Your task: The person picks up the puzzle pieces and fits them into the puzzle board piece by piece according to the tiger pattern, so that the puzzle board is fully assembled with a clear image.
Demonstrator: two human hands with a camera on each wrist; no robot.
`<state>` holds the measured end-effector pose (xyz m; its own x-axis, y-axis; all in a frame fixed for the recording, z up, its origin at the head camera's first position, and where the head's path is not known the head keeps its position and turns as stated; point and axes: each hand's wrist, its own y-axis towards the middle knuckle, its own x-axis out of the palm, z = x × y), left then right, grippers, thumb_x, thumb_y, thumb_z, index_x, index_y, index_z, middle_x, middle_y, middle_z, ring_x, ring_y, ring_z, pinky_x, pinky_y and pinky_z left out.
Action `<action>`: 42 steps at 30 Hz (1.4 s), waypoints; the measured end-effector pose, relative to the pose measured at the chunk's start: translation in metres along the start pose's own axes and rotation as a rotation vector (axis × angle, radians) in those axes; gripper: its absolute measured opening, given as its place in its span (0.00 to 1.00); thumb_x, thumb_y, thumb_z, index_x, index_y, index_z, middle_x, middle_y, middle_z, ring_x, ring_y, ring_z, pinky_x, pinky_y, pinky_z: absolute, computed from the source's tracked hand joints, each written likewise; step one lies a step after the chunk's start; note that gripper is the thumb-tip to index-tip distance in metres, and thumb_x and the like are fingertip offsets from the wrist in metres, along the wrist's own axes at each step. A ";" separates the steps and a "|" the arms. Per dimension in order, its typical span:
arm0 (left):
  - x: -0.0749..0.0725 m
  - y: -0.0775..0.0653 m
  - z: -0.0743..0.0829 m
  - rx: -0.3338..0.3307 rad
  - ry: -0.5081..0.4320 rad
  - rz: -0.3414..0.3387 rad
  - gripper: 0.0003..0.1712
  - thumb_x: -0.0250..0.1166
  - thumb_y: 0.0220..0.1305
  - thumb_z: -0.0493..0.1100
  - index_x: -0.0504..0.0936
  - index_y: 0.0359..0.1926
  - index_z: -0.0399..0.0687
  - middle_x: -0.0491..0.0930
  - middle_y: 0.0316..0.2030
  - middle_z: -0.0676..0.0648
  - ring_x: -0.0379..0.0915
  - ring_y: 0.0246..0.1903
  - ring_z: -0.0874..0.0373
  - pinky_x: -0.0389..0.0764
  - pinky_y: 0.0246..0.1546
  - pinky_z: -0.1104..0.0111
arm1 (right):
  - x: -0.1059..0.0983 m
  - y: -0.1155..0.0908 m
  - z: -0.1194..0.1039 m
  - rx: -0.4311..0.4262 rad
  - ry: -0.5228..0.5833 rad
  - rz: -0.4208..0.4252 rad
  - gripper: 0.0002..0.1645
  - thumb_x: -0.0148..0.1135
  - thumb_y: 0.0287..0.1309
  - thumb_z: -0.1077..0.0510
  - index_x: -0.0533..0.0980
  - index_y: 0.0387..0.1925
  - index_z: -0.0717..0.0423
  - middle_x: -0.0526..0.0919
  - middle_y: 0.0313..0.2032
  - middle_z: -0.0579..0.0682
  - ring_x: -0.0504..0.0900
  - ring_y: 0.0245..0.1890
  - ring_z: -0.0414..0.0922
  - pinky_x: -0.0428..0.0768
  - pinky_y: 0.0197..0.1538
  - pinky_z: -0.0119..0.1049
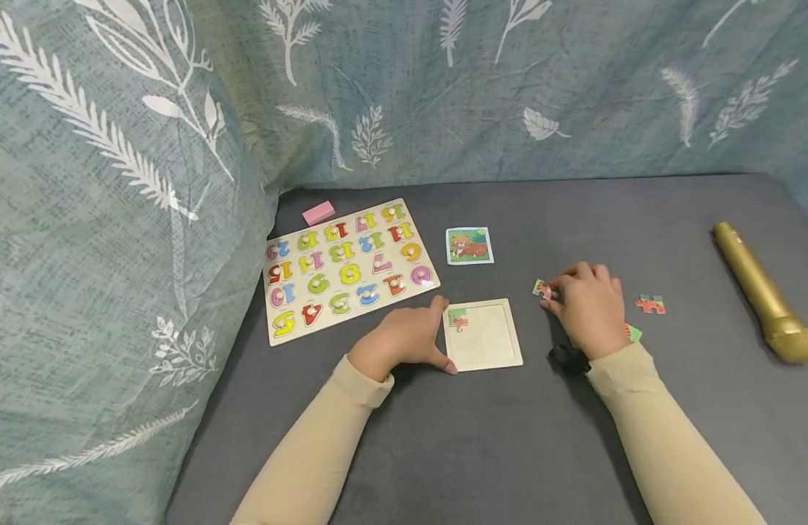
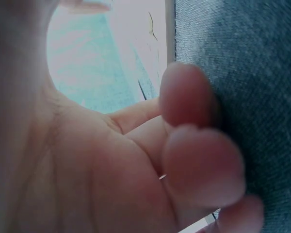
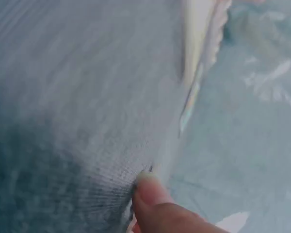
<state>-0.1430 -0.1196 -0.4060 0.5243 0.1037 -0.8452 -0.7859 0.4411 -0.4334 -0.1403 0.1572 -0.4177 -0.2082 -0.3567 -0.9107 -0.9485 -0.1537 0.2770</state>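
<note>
Puzzle piece (image 1: 540,287), pinched by right hand (image 1: 589,306), juts toward 9 o'clock, long axis obscured; left hand (image 1: 407,335), spread, grips tray (image 1: 488,343)

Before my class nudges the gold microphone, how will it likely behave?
The gold microphone may roll, since its handle looks round, probably in a curve, as its head is wider. Its straight body suggests it should stay stiff.

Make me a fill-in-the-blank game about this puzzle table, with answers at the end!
1. The microphone is coloured ____.
2. The person's ____ hand touches the tray.
3. Inside the tray, the number of puzzle pieces is ____.
4. The small block beside the number board is coloured ____.

Missing words: gold; left; one; pink.
</note>
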 end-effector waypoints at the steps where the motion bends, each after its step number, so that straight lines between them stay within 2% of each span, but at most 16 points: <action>1: 0.000 0.000 0.000 -0.001 0.003 0.001 0.65 0.82 0.49 0.67 0.58 0.76 0.42 0.85 0.50 0.44 0.81 0.39 0.52 0.80 0.50 0.57 | 0.000 0.001 0.005 0.014 0.010 -0.005 0.17 0.83 0.52 0.58 0.88 0.40 0.63 0.82 0.47 0.64 0.74 0.48 0.66 0.70 0.45 0.61; 3: 0.000 0.000 -0.001 -0.004 0.007 -0.001 0.65 0.82 0.50 0.67 0.58 0.76 0.42 0.85 0.50 0.44 0.81 0.39 0.52 0.80 0.50 0.57 | 0.000 0.002 0.010 0.015 0.066 -0.034 0.14 0.83 0.52 0.59 0.87 0.37 0.63 0.83 0.45 0.64 0.75 0.47 0.66 0.71 0.45 0.62; 6: -0.001 0.000 -0.001 -0.004 0.005 -0.007 0.65 0.81 0.50 0.67 0.58 0.76 0.42 0.85 0.52 0.44 0.81 0.41 0.52 0.79 0.52 0.57 | 0.003 0.006 0.007 0.014 0.227 -0.084 0.09 0.80 0.54 0.64 0.85 0.34 0.60 0.86 0.38 0.59 0.80 0.41 0.62 0.74 0.45 0.58; 11: -0.003 -0.001 0.000 -0.002 0.002 -0.012 0.64 0.81 0.51 0.67 0.58 0.76 0.42 0.85 0.53 0.44 0.83 0.45 0.50 0.79 0.52 0.56 | 0.012 0.009 -0.026 -0.024 0.537 -0.278 0.05 0.76 0.61 0.64 0.85 0.35 0.56 0.88 0.33 0.49 0.85 0.33 0.47 0.81 0.39 0.44; 13: -0.004 -0.001 0.000 -0.002 0.007 -0.010 0.64 0.81 0.51 0.68 0.58 0.76 0.42 0.85 0.53 0.44 0.84 0.47 0.49 0.80 0.52 0.56 | 0.019 0.008 -0.041 -0.051 0.606 -0.344 0.04 0.76 0.62 0.62 0.86 0.36 0.55 0.87 0.32 0.46 0.84 0.33 0.43 0.81 0.38 0.39; 15: -0.005 -0.001 0.001 0.003 0.011 -0.006 0.64 0.81 0.51 0.68 0.59 0.76 0.42 0.85 0.53 0.44 0.84 0.47 0.49 0.80 0.51 0.56 | 0.026 0.007 -0.052 -0.065 0.633 -0.373 0.04 0.76 0.61 0.61 0.86 0.35 0.55 0.86 0.30 0.44 0.83 0.31 0.41 0.80 0.37 0.36; 21: -0.006 0.002 0.004 0.025 0.023 0.003 0.64 0.81 0.51 0.67 0.59 0.76 0.40 0.86 0.52 0.44 0.84 0.46 0.49 0.81 0.50 0.56 | 0.040 0.001 -0.066 -0.075 0.567 -0.284 0.07 0.79 0.56 0.64 0.85 0.31 0.56 0.83 0.26 0.43 0.79 0.28 0.40 0.77 0.34 0.36; 27: -0.007 0.003 0.005 0.014 0.023 -0.006 0.65 0.81 0.51 0.68 0.58 0.76 0.40 0.86 0.49 0.44 0.84 0.42 0.50 0.81 0.48 0.56 | 0.043 -0.005 -0.068 -0.161 0.459 -0.198 0.06 0.81 0.53 0.64 0.89 0.32 0.55 0.82 0.31 0.45 0.80 0.31 0.43 0.77 0.38 0.41; 31: -0.005 0.002 0.005 0.014 0.016 -0.009 0.65 0.81 0.50 0.68 0.59 0.76 0.41 0.86 0.48 0.45 0.84 0.42 0.50 0.81 0.47 0.56 | 0.036 -0.014 -0.071 -0.307 0.323 -0.174 0.05 0.79 0.56 0.64 0.90 0.36 0.56 0.81 0.35 0.48 0.82 0.35 0.46 0.80 0.40 0.43; 35: -0.003 0.000 0.005 0.012 0.011 -0.009 0.65 0.81 0.50 0.68 0.59 0.76 0.41 0.86 0.45 0.46 0.83 0.41 0.51 0.81 0.47 0.57 | 0.028 -0.026 -0.075 -0.450 0.158 -0.163 0.10 0.79 0.56 0.65 0.90 0.42 0.58 0.81 0.38 0.50 0.80 0.37 0.49 0.81 0.40 0.44; 39: -0.003 -0.001 0.003 0.003 0.009 -0.006 0.65 0.82 0.50 0.67 0.59 0.76 0.41 0.86 0.46 0.46 0.83 0.42 0.50 0.81 0.48 0.57 | 0.028 -0.031 -0.079 -0.491 0.111 -0.171 0.14 0.77 0.58 0.63 0.88 0.46 0.62 0.81 0.41 0.53 0.77 0.38 0.50 0.81 0.42 0.44; 42: -0.002 -0.002 0.001 0.000 0.010 -0.002 0.64 0.81 0.51 0.67 0.58 0.76 0.40 0.86 0.50 0.44 0.84 0.45 0.49 0.81 0.49 0.56 | 0.030 -0.030 -0.079 -0.526 0.110 -0.189 0.16 0.77 0.60 0.61 0.87 0.48 0.63 0.82 0.44 0.53 0.78 0.42 0.51 0.80 0.48 0.46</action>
<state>-0.1426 -0.1200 -0.4029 0.5228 0.0939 -0.8473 -0.7847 0.4413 -0.4353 -0.0998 0.0782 -0.4292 0.0064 -0.3679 -0.9298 -0.7141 -0.6526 0.2533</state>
